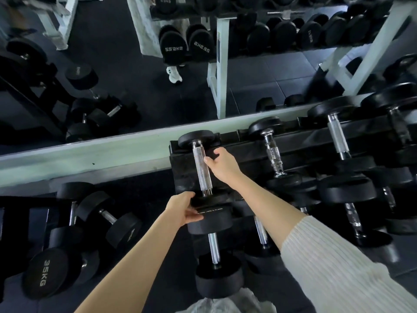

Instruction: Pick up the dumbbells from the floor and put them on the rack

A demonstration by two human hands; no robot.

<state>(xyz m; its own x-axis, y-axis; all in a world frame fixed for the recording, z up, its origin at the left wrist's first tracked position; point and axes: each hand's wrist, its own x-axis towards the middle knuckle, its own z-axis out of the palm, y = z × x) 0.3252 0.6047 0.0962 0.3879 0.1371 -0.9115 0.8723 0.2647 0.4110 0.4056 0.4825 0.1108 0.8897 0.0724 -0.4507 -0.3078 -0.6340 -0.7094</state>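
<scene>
A black dumbbell with a knurled chrome handle (201, 168) lies across the top tier of the black rack (246, 152), at its left end. My left hand (184, 208) grips the rim of its near head (212, 201). My right hand (222, 162) is just right of the handle with fingers apart; the thumb touches the bar and the fingertips rest on the rack. More dumbbells lie on the floor at the left, one marked 35KG (45, 275), another beside it (108, 216).
Several dumbbells fill the rack to the right (338, 136) and the lower tier below my hands (214, 247). A pale ledge (90, 152) runs behind the rack under a wall mirror (112, 64) that reflects more racks and weights.
</scene>
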